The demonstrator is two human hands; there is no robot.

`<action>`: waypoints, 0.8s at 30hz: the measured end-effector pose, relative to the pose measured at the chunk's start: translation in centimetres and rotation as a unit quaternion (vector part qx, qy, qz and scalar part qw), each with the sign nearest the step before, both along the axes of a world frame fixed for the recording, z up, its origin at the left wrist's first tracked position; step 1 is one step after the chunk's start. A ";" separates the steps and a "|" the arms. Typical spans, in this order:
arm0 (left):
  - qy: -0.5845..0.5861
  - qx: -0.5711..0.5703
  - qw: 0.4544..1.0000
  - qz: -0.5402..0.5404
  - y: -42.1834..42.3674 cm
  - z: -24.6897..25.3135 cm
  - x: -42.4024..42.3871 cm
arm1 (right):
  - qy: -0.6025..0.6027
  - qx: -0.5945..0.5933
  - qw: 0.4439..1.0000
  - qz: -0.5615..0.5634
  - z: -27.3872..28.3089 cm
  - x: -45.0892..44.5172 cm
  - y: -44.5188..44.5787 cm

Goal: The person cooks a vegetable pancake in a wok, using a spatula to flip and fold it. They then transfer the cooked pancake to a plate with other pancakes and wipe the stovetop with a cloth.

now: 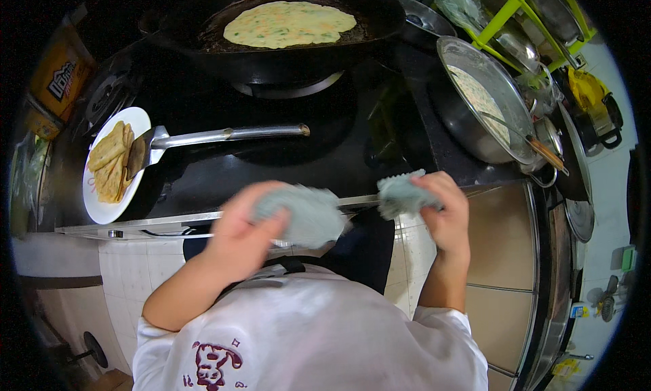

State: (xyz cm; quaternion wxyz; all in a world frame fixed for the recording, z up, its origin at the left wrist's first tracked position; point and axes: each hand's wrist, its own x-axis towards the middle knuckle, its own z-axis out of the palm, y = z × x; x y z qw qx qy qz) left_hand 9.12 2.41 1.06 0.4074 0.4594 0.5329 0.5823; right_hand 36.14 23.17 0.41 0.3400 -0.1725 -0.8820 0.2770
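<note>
My left hand [249,228] grips a folded grey-green cloth [305,215], both blurred, just in front of the counter's edge. Another piece of grey-green cloth [407,192] is held between the thumb and fingers of my right hand [445,208]. Whether the two pieces are separate cloths I cannot tell. Beyond them, a pale flatbread with green and orange flecks [290,25] lies in a dark pan [371,14]. At the left, a white oval plate [96,210] bears folded browned flatbreads [109,162], with a metal spatula's blade [140,154] against them.
The spatula's metal handle [244,132] reaches across the black cooktop [315,162]. On the right stands a steel bowl of flecked batter [480,98] with a wooden-handled ladle [541,152] in it. A green rack [508,14] is behind the bowl. An orange package [63,80] stands at the left.
</note>
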 end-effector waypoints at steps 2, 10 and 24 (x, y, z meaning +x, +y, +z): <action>-0.131 0.092 0.978 0.134 -1.0 -0.3 -1.8 | 0.155 -0.173 0.965 -0.122 -0.4 -0.6 -0.2; 0.471 0.063 0.852 0.220 -2.2 -1.1 -5.5 | -0.095 0.113 0.974 -0.173 -0.6 -6.8 2.7; 0.553 0.057 0.826 0.088 -2.3 -0.8 -5.1 | -0.037 -0.153 0.965 0.209 1.6 -5.0 -1.5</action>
